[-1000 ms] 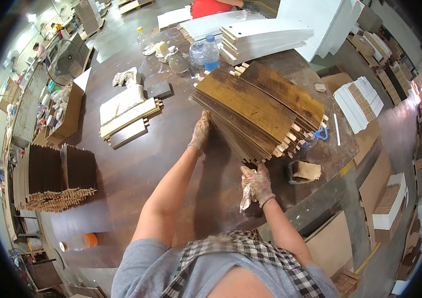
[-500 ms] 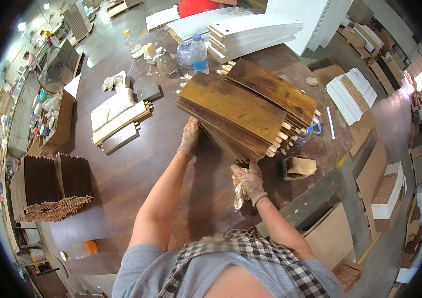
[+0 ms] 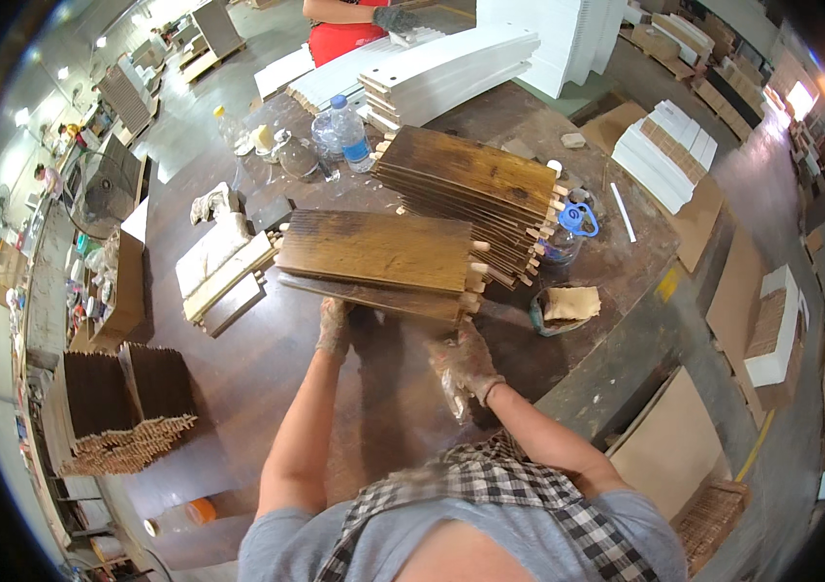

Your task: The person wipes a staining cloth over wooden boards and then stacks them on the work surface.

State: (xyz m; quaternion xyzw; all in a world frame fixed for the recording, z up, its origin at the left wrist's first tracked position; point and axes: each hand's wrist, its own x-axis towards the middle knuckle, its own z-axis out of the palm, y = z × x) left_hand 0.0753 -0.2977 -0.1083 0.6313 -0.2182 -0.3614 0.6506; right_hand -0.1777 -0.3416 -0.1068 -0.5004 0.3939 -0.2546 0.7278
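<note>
A stack of dark brown stained wooden boards, with pale tenons at its ends, is held tilted over the table. My gloved left hand grips its near side from below; the fingertips are hidden behind the boards. At the near right corner of this stack is my gloved right hand, its fingers closed on a crumpled whitish rag and touching the board ends. A second stack of the same boards stands just behind, apart from the held one.
On the table are upright dark boards, pale boards, a water bottle, a blue-handled jug and a tub with a sponge-like block. White panels lie at the back, near a co-worker's gloved hand.
The held stack has come away from the other stack, moving left and nearer and turning more level. Both hands moved with it. The co-worker's arm and glove now show more fully.
</note>
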